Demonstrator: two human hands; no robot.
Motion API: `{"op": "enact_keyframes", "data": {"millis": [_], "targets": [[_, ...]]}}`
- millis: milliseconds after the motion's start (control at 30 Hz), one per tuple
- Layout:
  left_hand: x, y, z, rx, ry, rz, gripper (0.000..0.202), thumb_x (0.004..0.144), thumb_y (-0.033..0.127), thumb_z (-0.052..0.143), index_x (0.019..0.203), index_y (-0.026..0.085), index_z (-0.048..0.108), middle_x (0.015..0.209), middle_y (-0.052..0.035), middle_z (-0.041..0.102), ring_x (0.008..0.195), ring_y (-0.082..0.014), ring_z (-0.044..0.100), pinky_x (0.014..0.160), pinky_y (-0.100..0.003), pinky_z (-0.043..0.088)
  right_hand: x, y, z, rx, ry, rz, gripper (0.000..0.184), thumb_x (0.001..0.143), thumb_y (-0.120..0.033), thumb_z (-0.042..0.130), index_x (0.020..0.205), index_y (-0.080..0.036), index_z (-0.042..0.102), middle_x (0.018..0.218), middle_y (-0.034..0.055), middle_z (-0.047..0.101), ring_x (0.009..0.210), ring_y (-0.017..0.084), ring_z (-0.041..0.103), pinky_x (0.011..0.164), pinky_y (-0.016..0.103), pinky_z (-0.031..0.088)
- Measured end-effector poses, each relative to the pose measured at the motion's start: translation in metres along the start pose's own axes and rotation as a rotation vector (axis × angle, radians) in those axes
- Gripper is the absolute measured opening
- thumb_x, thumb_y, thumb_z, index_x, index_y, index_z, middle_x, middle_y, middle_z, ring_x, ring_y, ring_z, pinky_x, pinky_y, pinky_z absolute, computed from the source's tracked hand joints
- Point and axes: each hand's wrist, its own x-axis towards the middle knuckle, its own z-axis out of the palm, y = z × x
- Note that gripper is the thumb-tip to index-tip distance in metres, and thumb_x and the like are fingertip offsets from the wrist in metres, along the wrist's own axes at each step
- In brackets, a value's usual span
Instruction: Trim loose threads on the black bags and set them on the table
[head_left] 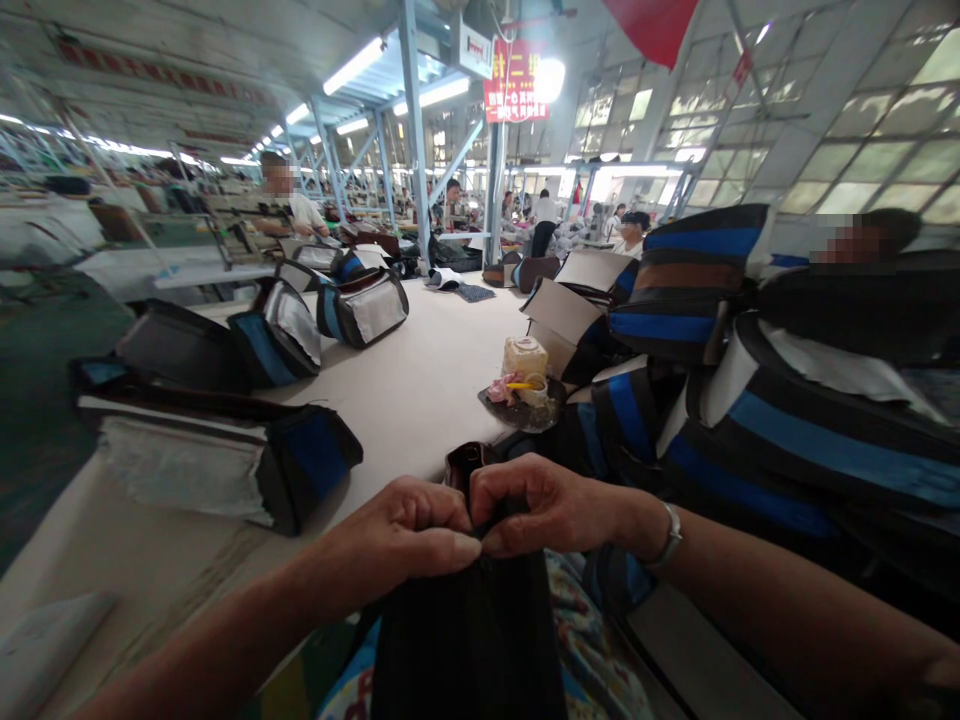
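Observation:
A black bag (pixel 465 650) lies across my lap, its upper end rising behind my fingers. My left hand (pixel 424 530) pinches the bag's edge with thumb and bent forefinger. Opposite it, my right hand (pixel 536 505) pinches the same edge, the two thumb tips nearly touching. What lies right between the fingertips, perhaps a seam or a small part, is too small and dark to make out. Just beyond my hands, a dark tray (pixel 525 415) holds a pale block, a pink scrap and a yellow stick.
Pale worktable (pixel 442 370) ahead. On its left stand several black-and-blue bags (pixel 315 455). A tall heap of similar bags (pixel 675 325) crowds the right side, close to my right arm. A person (pixel 862 240) sits behind the heap; others work farther back.

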Motion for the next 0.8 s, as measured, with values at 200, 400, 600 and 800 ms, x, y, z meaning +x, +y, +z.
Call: {"op": "enact_keyframes", "data": {"millis": [200,400,600,800], "targets": [[0.002,-0.001,0.000,0.052,0.003,-0.023,0.019,0.078,0.033,0.062,0.071,0.015,0.057,0.064,0.0047,0.040,0.057,-0.0106,0.030,0.053,-0.027,0.022,0.000,0.003,0.000,-0.054,0.018,0.003,0.021,0.082,-0.029,0.072,0.087,-0.012,0.061,0.070,-0.0045,0.048,0.062,0.008,0.037,0.055,0.020,0.030],[-0.001,-0.001,-0.002,0.077,0.000,-0.014,0.013,0.076,0.027,0.059,0.074,0.015,0.061,0.064,0.0044,0.042,0.058,-0.0113,0.033,0.053,-0.027,0.023,-0.003,-0.006,0.004,-0.028,0.052,0.067,0.024,0.083,-0.033,0.071,0.090,-0.012,0.061,0.070,-0.0043,0.050,0.062,0.008,0.039,0.054,0.021,0.030],[0.003,0.003,-0.003,0.124,-0.021,-0.017,0.012,0.077,0.026,0.058,0.073,0.015,0.060,0.063,0.0047,0.042,0.058,-0.0110,0.032,0.053,-0.027,0.022,-0.003,-0.015,0.009,-0.224,0.166,0.118,0.020,0.073,-0.025,0.076,0.083,-0.013,0.064,0.068,-0.0055,0.052,0.061,0.007,0.041,0.051,0.019,0.030],[0.004,0.003,-0.002,0.135,-0.029,-0.024,0.011,0.079,0.025,0.057,0.074,0.015,0.060,0.062,0.0054,0.040,0.057,-0.0106,0.031,0.052,-0.027,0.021,-0.003,-0.012,0.007,-0.172,0.152,0.147,0.011,0.072,-0.013,0.065,0.083,-0.013,0.066,0.060,-0.0072,0.049,0.054,0.006,0.037,0.047,0.019,0.026]]}}
